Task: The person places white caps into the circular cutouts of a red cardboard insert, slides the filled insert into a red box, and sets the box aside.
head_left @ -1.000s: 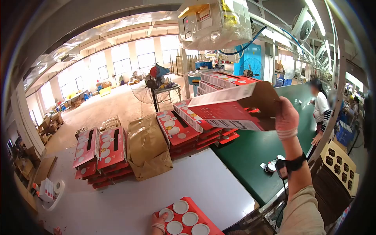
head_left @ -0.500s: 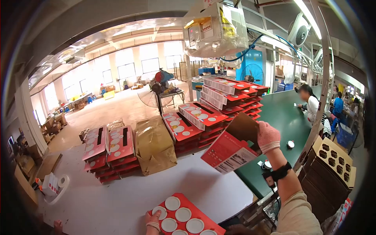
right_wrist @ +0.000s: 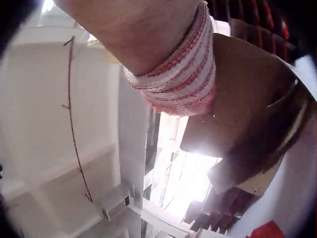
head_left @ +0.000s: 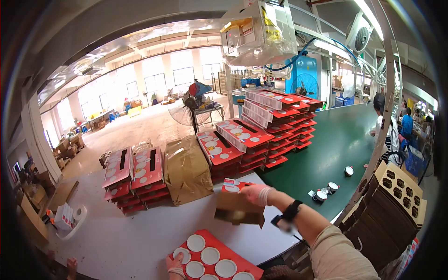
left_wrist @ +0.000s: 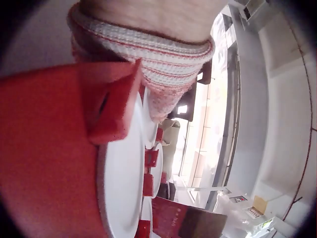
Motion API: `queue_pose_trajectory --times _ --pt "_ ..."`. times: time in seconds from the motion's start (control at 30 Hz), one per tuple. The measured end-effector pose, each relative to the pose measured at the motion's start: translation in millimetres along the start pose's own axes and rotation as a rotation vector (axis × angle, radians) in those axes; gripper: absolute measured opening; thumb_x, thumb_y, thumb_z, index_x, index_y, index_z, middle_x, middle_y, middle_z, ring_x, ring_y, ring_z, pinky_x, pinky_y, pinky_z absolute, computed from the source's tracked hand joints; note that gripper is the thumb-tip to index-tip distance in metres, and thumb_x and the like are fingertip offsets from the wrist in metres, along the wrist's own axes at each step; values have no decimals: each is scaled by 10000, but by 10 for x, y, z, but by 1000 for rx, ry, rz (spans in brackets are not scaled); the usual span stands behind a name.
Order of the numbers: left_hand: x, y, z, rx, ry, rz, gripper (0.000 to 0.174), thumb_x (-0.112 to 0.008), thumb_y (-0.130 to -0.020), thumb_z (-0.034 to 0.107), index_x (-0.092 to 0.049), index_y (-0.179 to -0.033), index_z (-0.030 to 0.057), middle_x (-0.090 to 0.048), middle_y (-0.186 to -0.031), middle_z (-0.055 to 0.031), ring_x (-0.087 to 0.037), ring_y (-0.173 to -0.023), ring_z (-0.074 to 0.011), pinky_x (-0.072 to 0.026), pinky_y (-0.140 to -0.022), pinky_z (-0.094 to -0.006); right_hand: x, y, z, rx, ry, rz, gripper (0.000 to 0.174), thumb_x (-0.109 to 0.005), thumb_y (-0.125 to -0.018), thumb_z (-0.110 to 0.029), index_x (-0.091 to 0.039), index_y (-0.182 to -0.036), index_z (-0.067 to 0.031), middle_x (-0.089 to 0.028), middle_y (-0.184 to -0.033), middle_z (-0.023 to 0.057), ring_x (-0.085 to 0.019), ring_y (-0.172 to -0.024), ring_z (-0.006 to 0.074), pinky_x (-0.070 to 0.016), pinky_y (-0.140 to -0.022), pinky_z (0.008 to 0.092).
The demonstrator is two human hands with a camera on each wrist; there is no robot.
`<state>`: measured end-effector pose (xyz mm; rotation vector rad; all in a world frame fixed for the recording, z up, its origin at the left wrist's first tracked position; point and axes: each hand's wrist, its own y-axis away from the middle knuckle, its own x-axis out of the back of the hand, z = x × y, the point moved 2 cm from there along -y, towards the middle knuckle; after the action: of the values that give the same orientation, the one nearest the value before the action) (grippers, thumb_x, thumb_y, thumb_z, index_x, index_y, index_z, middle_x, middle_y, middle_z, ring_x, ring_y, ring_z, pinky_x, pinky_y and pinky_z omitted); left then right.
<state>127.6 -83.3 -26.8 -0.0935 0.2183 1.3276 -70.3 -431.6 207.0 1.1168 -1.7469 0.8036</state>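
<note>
My left hand [head_left: 175, 265], in a pink and white knitted glove, grips the near left edge of a red cardboard holder [head_left: 234, 252], with fingers at a white lid. Several round white lids [head_left: 210, 255] show in rows through it; the left wrist view has the red side [left_wrist: 44, 148] up close. To the right, my gloved right hand [head_left: 256, 195] holds a red printed carton sleeve [head_left: 238, 209] by its upper edge. Its plain brown face is turned toward me, low over the white table. In the right wrist view that brown cardboard [right_wrist: 242, 89] hangs beside the glove cuff.
Stacks of red cartons [head_left: 245, 134] line the back of the white table [head_left: 140, 233], beside a brown paper-wrapped bundle [head_left: 187, 170]. Small white-lidded cups [head_left: 320, 196] sit on the green belt [head_left: 345, 135]. Brown die-cut cartons [head_left: 396, 191] stand right; a person [head_left: 380, 126] is beyond.
My right hand has brought the carton sleeve down and left from over the green belt to the white table, turning its brown face toward me. The left hand has stayed on the red holder.
</note>
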Motion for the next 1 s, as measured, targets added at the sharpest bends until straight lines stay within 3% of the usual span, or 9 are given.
queue_pose_trajectory --times 0.03,0.13,0.23,0.3,0.43,0.63,0.87,0.93,1.0 --pt "36 -14 -32 18 41 1 453 -743 -664 33 -509 -1047 -25 -607 -949 -118 -599 -826 -208 -503 -770 -348 -205 -64 119 92 32 -47 233 -445 -820 -214 -566 -979 -94 -612 -912 162 -584 -844 331 -463 -773 390" --pt "53 -12 -40 41 84 -5 451 -737 -663 17 -503 -1046 -28 -599 -962 -125 -596 -837 -213 -505 -770 -351 -802 -231 528 -31 275 -355 267 -428 -842 -239 -568 -1007 -83 -601 -991 133 -572 -930 290 -444 -835 353" --pt "-41 -75 -97 50 22 -38 480 -735 -660 6 -484 -1067 -34 -588 -985 -130 -590 -860 -217 -506 -774 -350 -1521 -418 1251 135 362 -373 270 -419 -861 -192 -547 -1062 -67 -559 -1124 93 -530 -1055 243 -420 -891 311" --pt "-202 -19 35 59 -43 -56 503 -734 -659 1 -471 -1086 -36 -582 -996 -129 -587 -870 -218 -506 -779 -350 -1492 -300 1185 263 525 -336 277 -392 -884 -167 -550 -1093 -77 -547 -1129 83 -511 -1082 232 -416 -906 292" --pt "-648 59 169 149 -192 -132 598 -747 -649 24 -420 -1148 -26 -565 -1013 -119 -569 -900 -213 -495 -805 -340 -1245 -122 978 13 45 -217 292 -410 -892 -228 -583 -1084 -92 -577 -1090 89 -541 -1046 262 -437 -884 314" --pt "-889 109 104 176 -140 -287 648 -788 -633 93 -422 -1153 -28 -558 -1022 -116 -562 -903 -215 -488 -811 -330 -1234 -201 851 -305 -258 -156 455 -463 -846 -432 -588 -1118 -89 -611 -1077 153 -574 -1004 311 -435 -878 358" --pt "-841 286 -13 181 -269 -243 654 -790 -649 127 -425 -1168 -29 -567 -1011 -115 -562 -894 -212 -486 -800 -326 -1385 -399 413 -56 -322 -221 445 -510 -844 -446 -618 -1076 -81 -624 -1042 150 -584 -975 297 -438 -870 334" --pt "-753 242 -151 117 -488 -246 581 -772 -677 129 -455 -1139 -26 -587 -978 -97 -570 -870 -192 -490 -782 -319 -1403 -427 324 12 -329 -251 444 -513 -844 -448 -620 -1068 -81 -627 -1032 148 -586 -964 298 -440 -862 336" --pt "-1026 608 344 167 -459 -202 530 -756 -693 124 -475 -1119 -23 -596 -969 -91 -575 -856 -180 -492 -771 -314 -1447 -473 231 113 -318 -343 450 -498 -835 -464 -625 -1043 -86 -626 -1004 159 -593 -927 301 -445 -836 358"
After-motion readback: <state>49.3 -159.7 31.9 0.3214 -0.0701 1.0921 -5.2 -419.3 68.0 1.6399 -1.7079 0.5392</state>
